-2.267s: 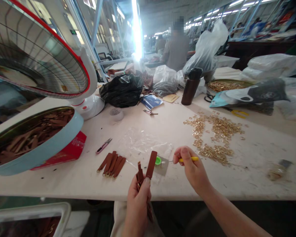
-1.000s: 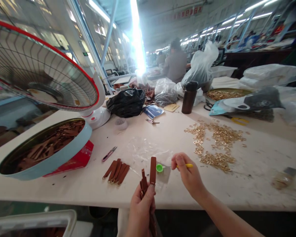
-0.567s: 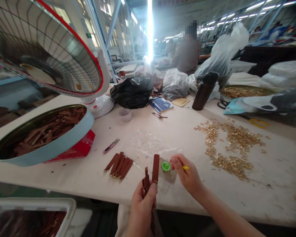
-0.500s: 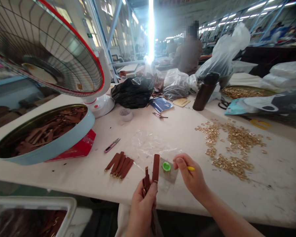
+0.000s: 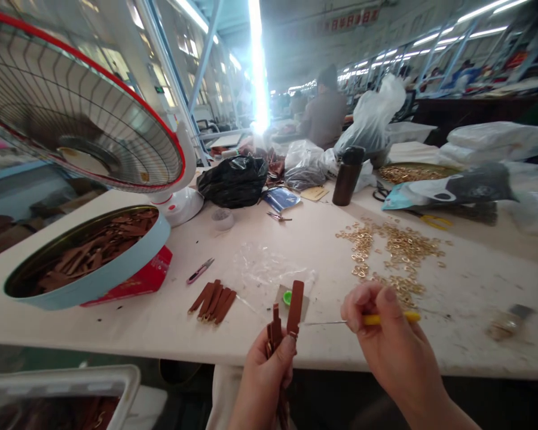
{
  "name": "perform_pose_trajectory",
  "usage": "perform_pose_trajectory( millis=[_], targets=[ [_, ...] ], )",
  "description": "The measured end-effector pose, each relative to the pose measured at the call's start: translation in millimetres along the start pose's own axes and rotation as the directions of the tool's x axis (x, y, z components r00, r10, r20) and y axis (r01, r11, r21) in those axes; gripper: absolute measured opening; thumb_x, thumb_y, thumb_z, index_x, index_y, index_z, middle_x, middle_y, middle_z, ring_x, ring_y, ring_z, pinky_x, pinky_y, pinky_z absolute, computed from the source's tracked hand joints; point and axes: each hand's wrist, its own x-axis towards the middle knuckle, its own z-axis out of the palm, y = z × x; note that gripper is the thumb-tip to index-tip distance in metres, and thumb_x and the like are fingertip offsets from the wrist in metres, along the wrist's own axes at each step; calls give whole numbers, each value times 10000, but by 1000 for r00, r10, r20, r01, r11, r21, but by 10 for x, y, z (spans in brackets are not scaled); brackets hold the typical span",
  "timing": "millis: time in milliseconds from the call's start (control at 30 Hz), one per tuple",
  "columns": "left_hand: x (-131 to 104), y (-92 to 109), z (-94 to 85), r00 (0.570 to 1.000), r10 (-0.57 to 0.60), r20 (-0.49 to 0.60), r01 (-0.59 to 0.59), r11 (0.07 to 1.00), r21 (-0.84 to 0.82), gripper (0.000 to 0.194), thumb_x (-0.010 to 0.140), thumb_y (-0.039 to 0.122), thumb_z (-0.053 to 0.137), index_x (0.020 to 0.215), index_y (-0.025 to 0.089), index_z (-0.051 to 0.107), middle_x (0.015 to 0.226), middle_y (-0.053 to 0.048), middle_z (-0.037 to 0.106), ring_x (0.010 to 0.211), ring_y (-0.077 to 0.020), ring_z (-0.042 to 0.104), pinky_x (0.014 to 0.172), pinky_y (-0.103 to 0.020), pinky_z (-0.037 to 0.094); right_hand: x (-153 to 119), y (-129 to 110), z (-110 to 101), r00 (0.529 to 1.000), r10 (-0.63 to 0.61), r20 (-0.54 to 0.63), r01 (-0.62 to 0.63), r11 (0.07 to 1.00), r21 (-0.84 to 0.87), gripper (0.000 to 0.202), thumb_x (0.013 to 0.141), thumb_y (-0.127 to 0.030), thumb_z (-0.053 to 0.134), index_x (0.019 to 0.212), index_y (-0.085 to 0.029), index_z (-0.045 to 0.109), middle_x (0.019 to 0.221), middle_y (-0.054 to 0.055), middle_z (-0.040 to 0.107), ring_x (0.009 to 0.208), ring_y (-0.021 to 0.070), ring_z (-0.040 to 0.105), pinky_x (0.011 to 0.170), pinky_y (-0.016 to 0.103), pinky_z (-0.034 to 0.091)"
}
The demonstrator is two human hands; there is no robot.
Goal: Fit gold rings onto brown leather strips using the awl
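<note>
- Right hand [image 5: 388, 340] has pulled back from the small round green plastic cup [image 5: 287, 298] since half a second ago, and the slim metal-shafted tool with the yellow handle [image 5: 371, 320] now shows nearly its whole length.
- Left hand [image 5: 271, 364] has shifted too: the flat brown leather-look strap [image 5: 296, 306] now stands right of the cup's centre, having been to its left.
- Here's the key line: the strap runs nearly upright, top leaning slightly right, while the tool lies almost level, crosswise, pointing left. Its tip is at the strap's lower right edge; touching or just short, we cannot tell.
- Nearer is the left, thumb clamped over the strap's lower end; off to its right, the other hand's fingers curl round the yellow handle. Both are grasping.
- Count them: one tool, one cup, one strap standing tall, plus a bunch of brown pieces in the same grip, number unclear.
- Over on the left, about five or six brown straps with metal ends [image 5: 212, 302] overlap; small gold-coloured metal rings [image 5: 400, 242] lie right, too many to count.
</note>
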Motion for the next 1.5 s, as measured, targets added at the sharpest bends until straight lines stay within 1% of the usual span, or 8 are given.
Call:
perform_pose_trajectory(
  millis=[267, 467, 567, 667, 800, 1100, 1300, 1500],
  targets=[
    [-173, 24, 73, 997, 59, 40, -62, 996, 61, 464, 514, 533, 734, 716, 145, 579, 460, 76, 404, 364, -30, 285, 376, -186, 149, -158, -54, -42, 998, -32, 49, 36, 997, -72, 362, 912, -440, 407, 667, -207, 534, 540, -9, 475, 504, 137, 379, 466, 242, 307],
    [-271, 24, 90, 994, 95, 48, -97, 994, 46, 443, 534, 517, 729, 723, 146, 578, 434, 84, 396, 357, -32, 272, 377, -189, 138, -223, -291, -128, 984, -167, -70, 166, 986, -21, 337, 895, -460, 424, 699, -222, 559, 540, -13, 454, 531, 150, 405, 500, 254, 346],
    [-318, 11, 99, 995, 80, 51, -82, 996, 27, 420, 546, 489, 731, 731, 150, 567, 422, 88, 389, 367, -35, 273, 383, -184, 141, -282, -287, -201, 977, -195, -83, 179, 969, -168, 363, 901, -434, 431, 631, -211, 524, 546, -16, 453, 535, 141, 407, 507, 243, 343],
    [-381, -13, 123, 997, 36, 61, -37, 999, 14, 397, 555, 467, 726, 738, 163, 548, 419, 91, 380, 374, -38, 267, 387, -177, 144, -336, -161, -242, 996, -56, 74, 80, 918, -388, 372, 896, -445, 439, 621, -200, 494, 538, -22, 457, 510, 132, 406, 487, 236, 332],
    [-465, -52, 180, 998, -7, 69, 4, 999, 42, 366, 569, 461, 701, 752, 182, 549, 417, 88, 377, 368, -47, 255, 382, -178, 139, -380, -18, -186, 929, 184, 322, -16, 887, -462, 426, 878, -518, 395, 604, -197, 452, 509, -29, 439, 481, 132, 410, 466, 239, 336],
    [-488, -73, 258, 995, 76, 71, -82, 993, 85, 250, 622, 376, 665, 737, 175, 572, 410, 101, 337, 360, -42, 216, 373, -183, 147, -436, 36, -156, 918, 291, 271, -171, 904, -391, 386, 854, -469, 454, 605, -177, 496, 424, -60, 392, 412, 100, 345, 427, 211, 306],
    [-480, -104, 240, 987, 162, 5, -162, 982, 99, 194, 602, 320, 678, 725, 180, 622, 489, 51, 464, 430, -74, 339, 423, -190, 250, -468, 1, -103, 856, 336, 392, -219, 924, -314, 114, 755, -280, 553, 718, -174, 578, 633, -12, 580, 579, 142, 521, 553, 225, 426],
    [-428, -39, 170, 965, 244, 92, -259, 933, 251, 101, 645, 261, 613, 608, 175, 573, 523, 36, 444, 497, -98, 363, 463, -201, 275, -459, 132, -78, 850, 359, 386, -218, 906, -363, 116, 728, -197, 504, 747, -166, 614, 635, -12, 601, 572, 149, 540, 533, 225, 414]
  ],
)
